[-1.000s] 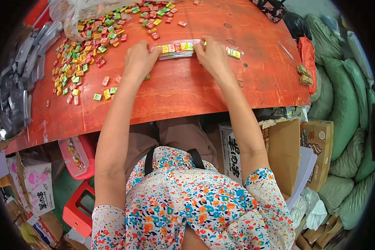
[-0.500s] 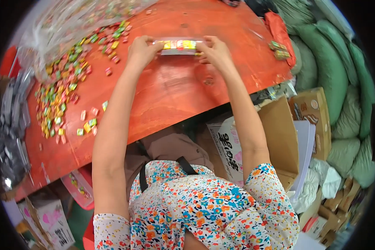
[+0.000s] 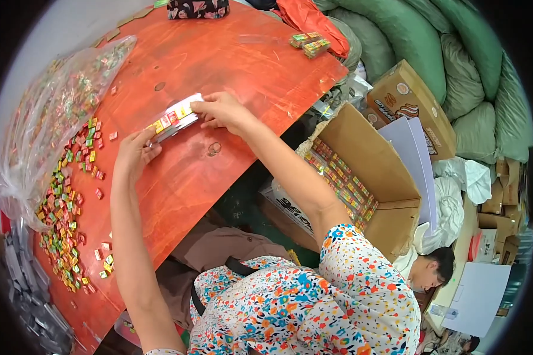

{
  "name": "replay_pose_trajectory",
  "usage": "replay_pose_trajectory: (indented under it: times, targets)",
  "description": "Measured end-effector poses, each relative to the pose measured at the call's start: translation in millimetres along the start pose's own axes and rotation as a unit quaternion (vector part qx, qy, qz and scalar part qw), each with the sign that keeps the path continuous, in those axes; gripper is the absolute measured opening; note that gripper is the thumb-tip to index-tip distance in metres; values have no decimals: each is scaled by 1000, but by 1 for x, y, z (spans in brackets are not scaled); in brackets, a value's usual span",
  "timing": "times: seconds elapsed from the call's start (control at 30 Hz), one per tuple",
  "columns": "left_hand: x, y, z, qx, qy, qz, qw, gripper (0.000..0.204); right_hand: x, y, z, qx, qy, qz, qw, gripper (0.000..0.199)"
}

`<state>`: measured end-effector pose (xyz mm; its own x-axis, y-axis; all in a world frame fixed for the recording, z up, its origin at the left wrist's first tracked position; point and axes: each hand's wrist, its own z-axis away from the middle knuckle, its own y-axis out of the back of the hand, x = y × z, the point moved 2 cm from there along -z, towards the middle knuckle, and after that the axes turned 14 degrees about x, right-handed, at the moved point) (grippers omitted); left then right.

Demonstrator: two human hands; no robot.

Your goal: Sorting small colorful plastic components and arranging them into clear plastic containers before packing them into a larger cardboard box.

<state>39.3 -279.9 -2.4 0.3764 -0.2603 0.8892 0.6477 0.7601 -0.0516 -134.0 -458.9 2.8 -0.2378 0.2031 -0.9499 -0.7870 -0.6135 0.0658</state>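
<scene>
left hand (image 3: 135,151) fingers curled | right hand (image 3: 221,111) palm down, arms outstretched

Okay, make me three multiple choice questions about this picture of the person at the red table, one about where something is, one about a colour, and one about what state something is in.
1. Where is the loose heap of small wrapped sweets?
A. On the table's left side
B. Inside the open cardboard box
C. On the green sacks

2. What colour is the table top?
A. Blue
B. Orange-red
C. White

3. How is the strip of sweets held?
A. Lying untouched
B. By one hand only
C. Between both hands, one at each end

Answers: 1 A, the heap spreads beside the clear plastic bag on the left. 2 B, the bare board is orange-red. 3 C, the left hand and right hand grip opposite ends.
</scene>
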Motion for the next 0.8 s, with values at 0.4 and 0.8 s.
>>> replay_pose_trajectory:
  times: [0.4,0.8]
  targets:
    - [-24,-167,36,-63,-311,-147,937,60,-16,184,-9,6,-28,-178,984,31]
    - [-42,-199,78,-90,-557,-445,696,77,-10,447,-106,226,-80,-93,966,30]
